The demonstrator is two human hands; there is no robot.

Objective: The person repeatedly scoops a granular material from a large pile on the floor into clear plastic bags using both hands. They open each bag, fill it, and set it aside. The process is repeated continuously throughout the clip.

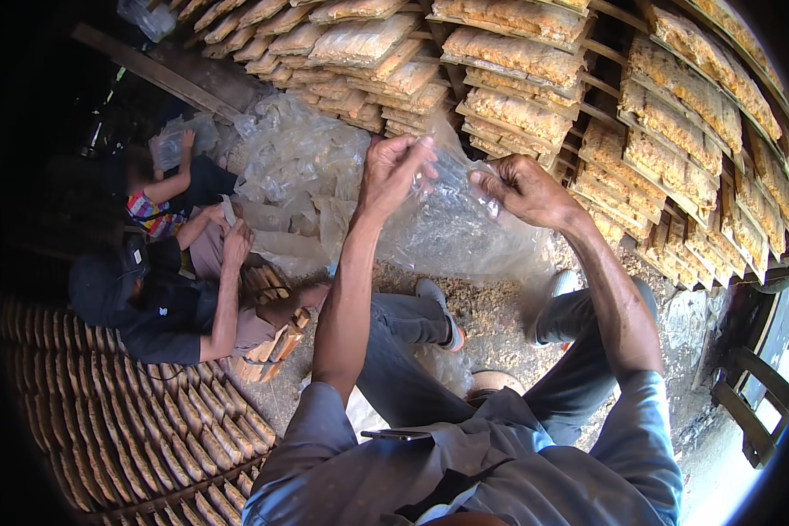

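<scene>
A clear plastic sheet or bag (460, 230) hangs between my two hands, above the crumb-strewn floor. My left hand (401, 167) pinches its upper edge between thumb and fingers. At the upper right of the sheet, my right hand (523, 191) grips gathered plastic, with its fingers curled in. The sheet spreads down towards my shoes and looks wrinkled and see-through. Beside it on the left lies a large heap of crumpled clear plastic (302, 151).
Racks of crumbly, orange-brown slabs on boards (513, 52) rise ahead; more racks (138, 421) stand lower left. A co-worker in a dark cap (98, 289) sits at left beside bundled wood pieces (269, 355); another person (164, 191) handles plastic beyond. A wooden frame (756, 401) stands right.
</scene>
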